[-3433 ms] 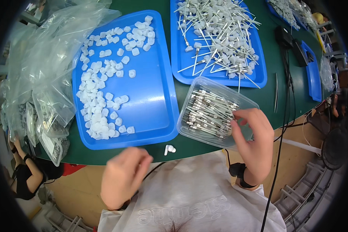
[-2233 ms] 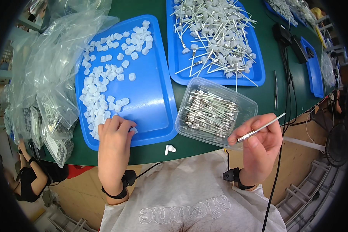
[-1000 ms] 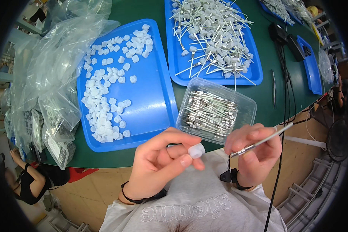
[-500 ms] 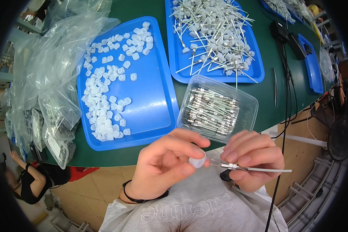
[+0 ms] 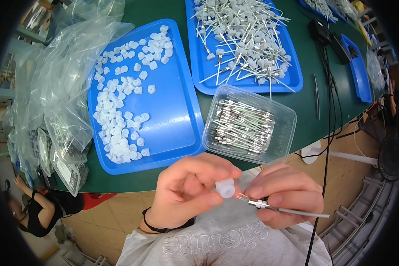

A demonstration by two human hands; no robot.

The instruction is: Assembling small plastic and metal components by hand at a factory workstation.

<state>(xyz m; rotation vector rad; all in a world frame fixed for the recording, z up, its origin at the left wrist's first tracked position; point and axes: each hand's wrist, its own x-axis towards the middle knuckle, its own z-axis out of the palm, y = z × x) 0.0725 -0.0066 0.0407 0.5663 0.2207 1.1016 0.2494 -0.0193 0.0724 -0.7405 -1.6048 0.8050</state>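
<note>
left hand [image 5: 186,190] pinching a white cap [image 5: 225,188] | right hand [image 5: 288,193] pinching a rod [image 5: 297,213], pins [image 5: 243,196] pretty much pointed at the cap | tub [image 5: 283,133] of rods [image 5: 243,126] just past them

held cap [image 5: 226,189]: translucent white plastic, smooth, soft matt | held rod [image 5: 303,213]: bright metal collar, dull pale shaft | cap tray [image 5: 166,122]: blue plastic, glossy, light-streaked | box [image 5: 284,133]: clear smooth plastic | bags [image 5: 53,66]: thin crinkled film, shiny | tabletop [image 5: 303,119]: green, smooth, low sheen | tweezers [image 5: 316,97]: polished metal | wearer's shirt [image 5: 199,232]: pale matt cloth, raised lettering
</note>
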